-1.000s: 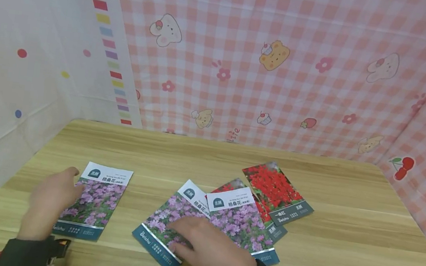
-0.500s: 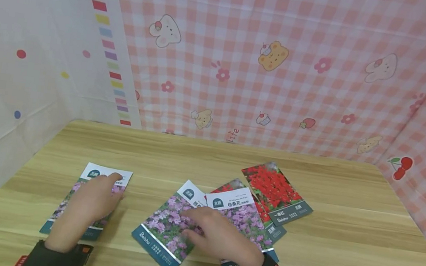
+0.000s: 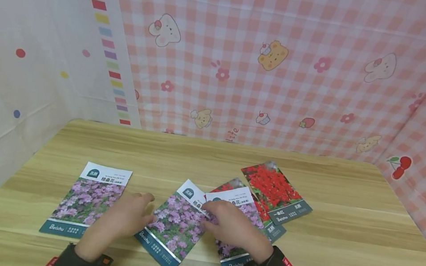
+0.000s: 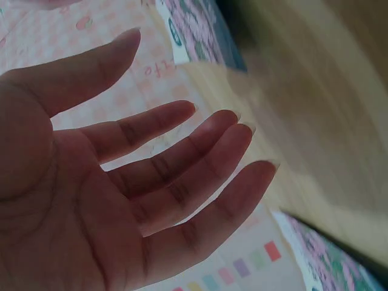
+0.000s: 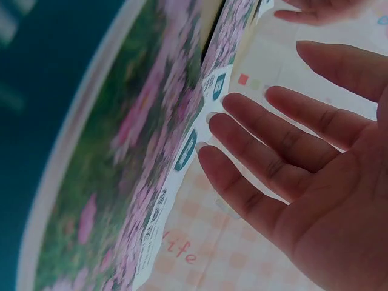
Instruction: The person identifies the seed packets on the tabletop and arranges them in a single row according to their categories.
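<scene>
My left hand [image 3: 125, 216], with relaxed, spread fingers, hovers between the left purple-flower seed packet [image 3: 89, 195] and the middle purple-flower seed packet [image 3: 177, 222], its fingertips at the middle one's left edge. Nothing is in its palm [image 4: 91, 188] in the left wrist view. The right hand [image 3: 234, 226] is over the right purple-flower seed packet [image 3: 249, 209] and hides part of it; its fingertips reach toward the middle packet's upper right edge. In the right wrist view its fingers [image 5: 251, 160] are loosely extended, holding nothing, beside a large, close purple-flower packet [image 5: 130, 133].
Behind the right purple packet, a red-flower seed packet [image 3: 274, 233] is partly covered. Another red-flower packet [image 3: 272, 183] overlaps it at the upper right. All lie on a wood-grain table [image 3: 169, 154]. A pink checked cloth [image 3: 234, 91] hangs along the back edge.
My left hand has moved right, off the left packet to the middle one's edge. My right hand has shifted right and slightly up, from the middle packet over the right one. The packets stay put.
</scene>
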{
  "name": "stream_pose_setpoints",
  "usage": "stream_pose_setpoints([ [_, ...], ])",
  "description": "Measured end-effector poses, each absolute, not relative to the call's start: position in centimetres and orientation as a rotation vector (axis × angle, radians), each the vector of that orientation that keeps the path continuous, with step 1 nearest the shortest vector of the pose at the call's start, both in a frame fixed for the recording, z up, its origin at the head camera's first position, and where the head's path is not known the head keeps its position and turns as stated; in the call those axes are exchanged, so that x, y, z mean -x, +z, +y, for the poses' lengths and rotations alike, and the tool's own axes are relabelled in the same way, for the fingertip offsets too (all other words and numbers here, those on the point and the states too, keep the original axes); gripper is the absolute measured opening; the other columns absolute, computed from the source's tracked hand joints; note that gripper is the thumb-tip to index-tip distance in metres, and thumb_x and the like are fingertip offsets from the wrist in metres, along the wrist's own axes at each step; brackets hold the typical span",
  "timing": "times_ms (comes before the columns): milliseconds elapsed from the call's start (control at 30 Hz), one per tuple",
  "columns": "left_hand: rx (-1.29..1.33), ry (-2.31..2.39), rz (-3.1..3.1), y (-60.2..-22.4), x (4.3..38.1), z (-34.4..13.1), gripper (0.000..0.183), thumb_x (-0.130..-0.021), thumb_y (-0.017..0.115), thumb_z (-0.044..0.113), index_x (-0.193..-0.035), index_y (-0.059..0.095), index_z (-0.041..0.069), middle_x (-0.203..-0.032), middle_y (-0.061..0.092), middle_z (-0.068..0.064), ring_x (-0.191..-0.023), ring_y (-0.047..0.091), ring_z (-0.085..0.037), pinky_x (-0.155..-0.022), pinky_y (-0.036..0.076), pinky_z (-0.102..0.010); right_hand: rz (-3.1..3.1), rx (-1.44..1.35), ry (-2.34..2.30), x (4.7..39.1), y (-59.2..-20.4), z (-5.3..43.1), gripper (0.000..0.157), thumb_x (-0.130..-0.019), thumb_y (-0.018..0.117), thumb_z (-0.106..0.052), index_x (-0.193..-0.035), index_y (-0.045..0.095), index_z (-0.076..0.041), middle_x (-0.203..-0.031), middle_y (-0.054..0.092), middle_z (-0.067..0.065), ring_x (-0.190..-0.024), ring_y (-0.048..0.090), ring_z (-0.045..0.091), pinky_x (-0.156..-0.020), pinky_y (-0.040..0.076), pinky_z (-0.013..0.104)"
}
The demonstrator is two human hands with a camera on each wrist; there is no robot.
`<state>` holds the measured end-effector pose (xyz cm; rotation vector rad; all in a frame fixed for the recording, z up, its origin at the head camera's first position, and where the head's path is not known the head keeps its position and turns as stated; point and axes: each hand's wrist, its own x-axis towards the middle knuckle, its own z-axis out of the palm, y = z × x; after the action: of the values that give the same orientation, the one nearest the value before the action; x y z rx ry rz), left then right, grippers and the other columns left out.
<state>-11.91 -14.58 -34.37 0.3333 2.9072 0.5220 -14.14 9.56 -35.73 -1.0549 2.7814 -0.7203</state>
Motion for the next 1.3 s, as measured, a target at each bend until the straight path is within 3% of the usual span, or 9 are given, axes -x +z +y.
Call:
stream_pose_setpoints([
  [300, -0.385, 0.508, 2.891, -34.9, 11.7, -14.0, 0.047, -0.076, 0.073, 0.023, -0.11, 0.057, -0.004, -0.099, 0.06, -0.018, -0.094, 0.057, -0.034, -0.081, 0.045, -0.047, 2.755, 1.022, -0.697, 14.5, -35.9, 9.9, 0.03, -0.082, 0.065, -0.011, -0.109, 0.061, 0.002, -0.105, 0.063, 0.013, -0.099, 0.058, 0.026, -0.085, 0.046, 0.041],
  [733, -0.352, 0.469, 2.884, -35.4, 11.7, -13.4, 0.056, -0.069, 0.078, 0.023, -0.11, 0.054, -0.007, -0.092, 0.057, -0.019, -0.085, 0.055, -0.032, -0.078, 0.046, -0.046, 2.73, 0.996, -0.715, 14.5, -35.9, 10.0, 0.023, -0.082, 0.065, -0.011, -0.103, 0.063, -0.001, -0.096, 0.063, 0.008, -0.087, 0.058, 0.02, -0.078, 0.047, 0.037],
  [1067, -0.262, 0.606, 2.876, -35.2, 11.9, -13.4, 0.03, -0.074, 0.074, 0.016, -0.091, 0.055, -0.001, -0.074, 0.054, -0.007, -0.068, 0.052, -0.02, -0.06, 0.046, -0.035, 2.733, 1.019, -0.712, 14.6, -36.0, 10.0, 0.018, -0.081, 0.066, -0.011, -0.097, 0.064, -0.004, -0.088, 0.062, 0.003, -0.077, 0.055, 0.013, -0.072, 0.046, 0.033],
  [1300, -0.271, 0.641, 2.912, -35.4, 12.1, -13.5, 0.018, -0.077, 0.071, 0.013, -0.079, 0.056, 0.003, -0.071, 0.056, -0.004, -0.064, 0.051, -0.017, -0.057, 0.044, -0.032, 2.73, 1.033, -0.718, 14.7, -36.1, 10.1, 0.014, -0.081, 0.066, -0.011, -0.094, 0.064, -0.005, -0.085, 0.061, 0.002, -0.074, 0.052, 0.011, -0.069, 0.045, 0.03],
])
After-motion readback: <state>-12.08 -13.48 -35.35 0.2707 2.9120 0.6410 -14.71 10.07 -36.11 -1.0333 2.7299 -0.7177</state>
